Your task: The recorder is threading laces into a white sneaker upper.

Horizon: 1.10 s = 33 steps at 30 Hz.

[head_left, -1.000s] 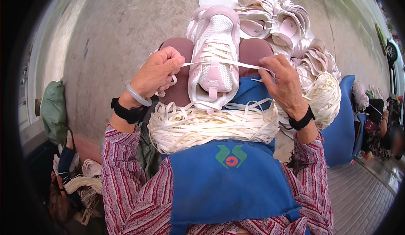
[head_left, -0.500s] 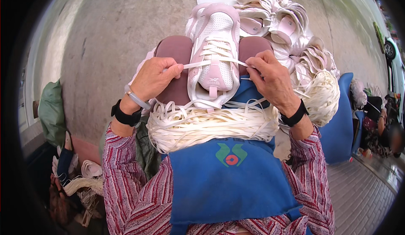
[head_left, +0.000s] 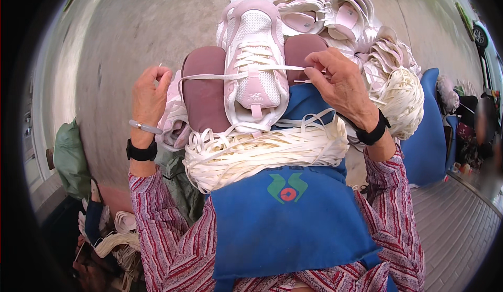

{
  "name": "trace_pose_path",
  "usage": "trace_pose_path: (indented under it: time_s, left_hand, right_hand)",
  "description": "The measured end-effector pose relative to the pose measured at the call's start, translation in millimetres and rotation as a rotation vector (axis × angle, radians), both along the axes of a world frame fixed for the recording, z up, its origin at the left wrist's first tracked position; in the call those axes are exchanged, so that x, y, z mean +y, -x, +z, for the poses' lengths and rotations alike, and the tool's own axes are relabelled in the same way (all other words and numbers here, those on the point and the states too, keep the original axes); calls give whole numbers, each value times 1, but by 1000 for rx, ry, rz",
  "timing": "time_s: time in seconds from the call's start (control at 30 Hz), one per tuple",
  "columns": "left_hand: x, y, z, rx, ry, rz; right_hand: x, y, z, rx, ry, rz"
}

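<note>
Head view looks down on a pink-and-white sneaker [head_left: 253, 64] resting on the person's knees [head_left: 205, 87], its long axis running straight away from the body: the toe points toward the top of the picture and the heel tab toward the person's chest. A white shoelace [head_left: 209, 76] runs crosswise through the upper eyelets, stretched out to both sides. The left hand [head_left: 149, 94] is held out to the left of the shoe, well clear of it, fingers clenched on the lace's far end, the tip poking up above the thumb. The right hand [head_left: 338, 85] sits just beside the shoe's right edge, thumb and fingers pinched on the other stretch of the lace near the eyelet. A thick bundle of loose white laces [head_left: 262, 153] lies across the lap just below the heel, on top of a blue apron [head_left: 288, 224]. Beyond the toe and to the right, a heap of pink-and-white shoe parts [head_left: 340, 14] is piled on the concrete floor [head_left: 131, 30], with another bunch of laces [head_left: 401, 100] hanging at the right beside the wrist.
</note>
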<state>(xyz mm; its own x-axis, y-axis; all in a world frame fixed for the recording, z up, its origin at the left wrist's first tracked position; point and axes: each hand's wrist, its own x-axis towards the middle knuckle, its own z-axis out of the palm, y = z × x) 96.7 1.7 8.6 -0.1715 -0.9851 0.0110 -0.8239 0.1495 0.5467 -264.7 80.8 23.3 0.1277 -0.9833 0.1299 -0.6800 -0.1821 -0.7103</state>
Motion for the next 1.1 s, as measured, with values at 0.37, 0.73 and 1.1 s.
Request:
trace_pose_path:
  time_s: [0.37,0.73,1.1]
  left_hand:
    - [45,59,28,766,-351,-70]
    - [49,79,17,388,-304,-176]
    - [36,75,15,432,-363,-180]
  right_hand:
    - [19,16,-3,145,-10,168]
    - [22,16,-2,398,52,204]
    - [18,10,-10,263,88,129]
